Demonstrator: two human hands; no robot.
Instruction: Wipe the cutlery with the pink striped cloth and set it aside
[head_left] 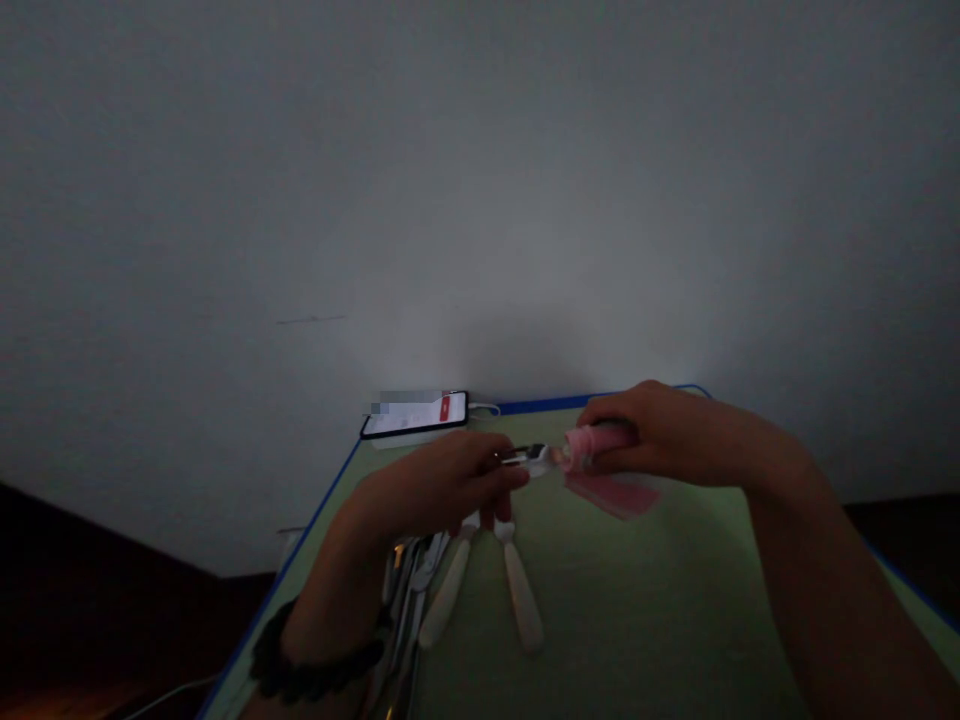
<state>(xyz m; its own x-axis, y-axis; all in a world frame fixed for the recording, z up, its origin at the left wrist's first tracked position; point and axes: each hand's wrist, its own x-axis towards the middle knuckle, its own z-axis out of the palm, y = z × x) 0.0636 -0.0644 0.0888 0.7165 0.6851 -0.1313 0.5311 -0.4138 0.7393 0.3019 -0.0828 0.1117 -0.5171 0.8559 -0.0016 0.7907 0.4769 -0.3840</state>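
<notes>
My left hand (465, 475) is closed, its fingertips pinching a shiny metal utensil (536, 458) whose exact kind I cannot make out. The utensil points right, its far end meeting a pink rolled piece (600, 440) that looks like cloth or soft plastic. My right hand (652, 430) is wrapped round that pink roll from behind. A loose pink flap (615, 493) hangs below it. Under my left hand, two utensils with pale handles lie on the table, one pale handle (448, 595) at left and another pale handle (523, 598) to its right. My left fingers partly hide their metal ends.
Several metal utensils (409, 600) lie in a bundle beside my left wrist. A lit phone (416, 413) with a white cable (486, 407) rests at the table's back left. The pale green table (637, 610) has blue edging and meets a grey wall (480, 200).
</notes>
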